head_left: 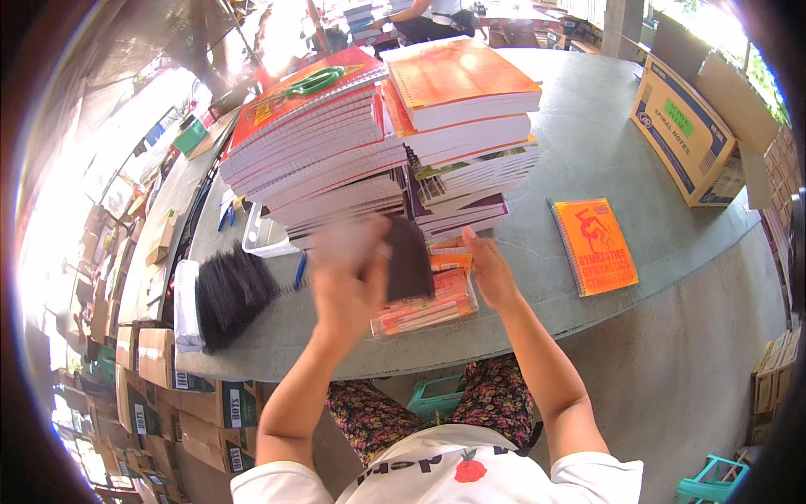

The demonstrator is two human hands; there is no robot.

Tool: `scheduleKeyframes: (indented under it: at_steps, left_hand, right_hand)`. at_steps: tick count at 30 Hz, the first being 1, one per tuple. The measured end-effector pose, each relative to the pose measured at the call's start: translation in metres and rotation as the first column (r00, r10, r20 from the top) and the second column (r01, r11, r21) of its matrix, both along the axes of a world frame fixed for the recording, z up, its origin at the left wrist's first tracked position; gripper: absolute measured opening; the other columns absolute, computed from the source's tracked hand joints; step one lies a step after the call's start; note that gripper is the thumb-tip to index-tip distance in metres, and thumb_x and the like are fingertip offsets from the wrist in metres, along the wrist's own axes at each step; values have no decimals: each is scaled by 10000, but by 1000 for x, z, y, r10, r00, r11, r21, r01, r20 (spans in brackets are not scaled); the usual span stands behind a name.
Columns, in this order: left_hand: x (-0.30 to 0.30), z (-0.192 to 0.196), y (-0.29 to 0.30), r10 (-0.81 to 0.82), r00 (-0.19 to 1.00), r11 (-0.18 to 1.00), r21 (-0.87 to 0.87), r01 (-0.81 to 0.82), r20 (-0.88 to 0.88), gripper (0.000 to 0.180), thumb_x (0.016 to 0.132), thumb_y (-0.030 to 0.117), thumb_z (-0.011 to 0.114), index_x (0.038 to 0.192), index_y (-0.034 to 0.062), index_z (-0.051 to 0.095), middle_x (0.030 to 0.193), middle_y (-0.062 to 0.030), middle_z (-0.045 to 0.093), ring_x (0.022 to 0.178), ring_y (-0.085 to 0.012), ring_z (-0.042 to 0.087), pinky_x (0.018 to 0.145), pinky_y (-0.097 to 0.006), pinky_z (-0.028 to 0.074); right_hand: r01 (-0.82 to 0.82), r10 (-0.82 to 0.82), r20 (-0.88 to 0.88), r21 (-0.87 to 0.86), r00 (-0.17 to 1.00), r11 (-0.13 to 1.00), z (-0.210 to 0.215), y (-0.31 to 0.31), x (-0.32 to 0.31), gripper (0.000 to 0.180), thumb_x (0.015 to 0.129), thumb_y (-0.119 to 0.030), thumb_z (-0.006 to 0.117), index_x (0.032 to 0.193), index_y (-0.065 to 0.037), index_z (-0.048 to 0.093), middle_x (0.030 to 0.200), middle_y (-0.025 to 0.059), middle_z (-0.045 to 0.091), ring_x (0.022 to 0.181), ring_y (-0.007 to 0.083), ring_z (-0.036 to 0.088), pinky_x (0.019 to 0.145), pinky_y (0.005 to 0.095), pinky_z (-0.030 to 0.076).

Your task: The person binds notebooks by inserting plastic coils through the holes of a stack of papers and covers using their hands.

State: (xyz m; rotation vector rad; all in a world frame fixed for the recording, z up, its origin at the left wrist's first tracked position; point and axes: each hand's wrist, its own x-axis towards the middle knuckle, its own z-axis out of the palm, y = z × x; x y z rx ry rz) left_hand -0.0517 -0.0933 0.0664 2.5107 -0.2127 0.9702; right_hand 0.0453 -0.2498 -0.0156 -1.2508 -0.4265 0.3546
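My left hand [348,281] is smeared by motion, its fingers beside a dark flat cover [410,260]; whether it grips that cover I cannot tell. On the other side, my right hand [495,273] is closed, thumb up, at the edge of what looks like a small notebook [452,245], mostly hidden by the hands. Below them on the table lies a clear-wrapped pack of small orange notebooks [437,307]. Just beyond stand two tall stacks of spiral notebooks, a red-topped stack [315,139] and an orange-topped stack [466,109]. Green-handled scissors [315,81] rest on the red one.
An orange spiral notebook [594,246] lies on the grey table [579,126] to the right, with an open cardboard box [688,126] behind it. Black spiral coils [231,294], a white tray [264,231] and a blue pen [300,269] are at left. Cartons [201,403] stand below.
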Motion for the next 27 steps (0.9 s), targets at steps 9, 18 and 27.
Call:
scheduleKeyframes:
  at_steps: [9,18,27]
  left_hand:
    - [4,6,-20,-112,954,993,7,118,-279,253,735,29,637,986,60,641,802,-122,565,761,-281,545,683,-344,461]
    - [-37,-65,-8,-138,952,990,-71,123,-273,337,734,85,668,1068,94,622,874,-114,600,768,-262,582,691,-346,476]
    - [-124,-135,139,326,802,755,-373,-540,-500,272,748,68,656,1019,55,635,883,-113,597,795,-288,576,724,-350,482]
  right_hand:
    - [65,-66,-9,-42,998,997,-20,3,12,447,916,-473,451,765,-63,547,620,-44,406,532,32,356,478,213,302]
    - [-207,203,161,9,966,978,6,-1,10,263,913,-221,519,1028,-15,635,979,64,650,904,128,591,805,263,454]
    - [-155,155,26,311,988,937,10,8,14,189,825,-72,635,1007,-22,643,963,72,658,868,116,604,756,237,478]
